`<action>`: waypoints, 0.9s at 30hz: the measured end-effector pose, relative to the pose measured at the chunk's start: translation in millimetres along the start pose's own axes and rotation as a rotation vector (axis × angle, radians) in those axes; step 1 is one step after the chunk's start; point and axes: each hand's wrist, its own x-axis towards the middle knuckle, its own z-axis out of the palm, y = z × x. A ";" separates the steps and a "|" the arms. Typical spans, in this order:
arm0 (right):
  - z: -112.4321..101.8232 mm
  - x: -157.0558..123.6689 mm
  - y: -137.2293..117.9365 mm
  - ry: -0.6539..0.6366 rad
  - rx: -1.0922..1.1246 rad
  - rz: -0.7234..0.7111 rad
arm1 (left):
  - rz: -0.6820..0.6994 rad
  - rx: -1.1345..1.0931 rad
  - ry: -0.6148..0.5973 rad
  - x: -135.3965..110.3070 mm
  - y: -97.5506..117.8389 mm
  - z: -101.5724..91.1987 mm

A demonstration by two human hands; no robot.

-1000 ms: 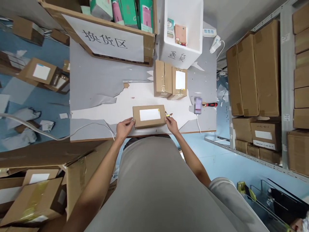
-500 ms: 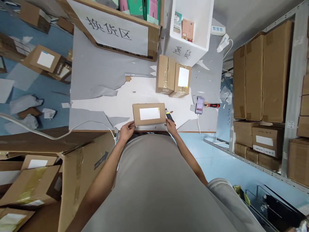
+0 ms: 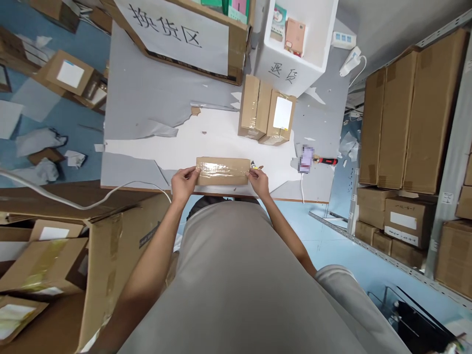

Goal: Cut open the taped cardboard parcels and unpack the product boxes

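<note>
A small brown cardboard box [image 3: 222, 170] stands on its edge near the table's front, its taped side facing up. My left hand [image 3: 183, 181] grips its left end, fingers curled on it. My right hand [image 3: 259, 180] holds the right end. A small dark and yellow object [image 3: 254, 167] lies just behind my right hand; I cannot make out what it is.
Two taped boxes [image 3: 266, 116] stand behind on the table [image 3: 140, 113]. At the back are a large labelled carton [image 3: 180, 34] and a white foam bin [image 3: 295, 44]. A phone [image 3: 305, 159] and red-handled tool [image 3: 326, 161] lie at right. Cartons fill shelves at right and the floor at left.
The box lay flat with its white label up; both hands have tipped it onto its edge, so the taped side now shows. The camera view has shifted slightly.
</note>
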 end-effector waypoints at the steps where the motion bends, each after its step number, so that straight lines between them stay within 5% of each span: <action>1: 2.7 1.4 -0.3 0.009 -0.017 0.006 | -0.014 -0.011 0.007 0.9 0.7 2.3; 10: -10.5 16.4 1.9 -0.027 0.054 0.057 | 0.013 0.008 0.041 -11.4 30.1 5.7; 20: -63.4 8.2 25.6 0.154 0.300 0.372 | 0.230 -0.128 -0.247 -75.1 92.7 36.0; 27: -57.0 8.0 24.0 0.162 0.265 0.336 | 0.245 -0.082 -0.225 -72.3 92.7 33.5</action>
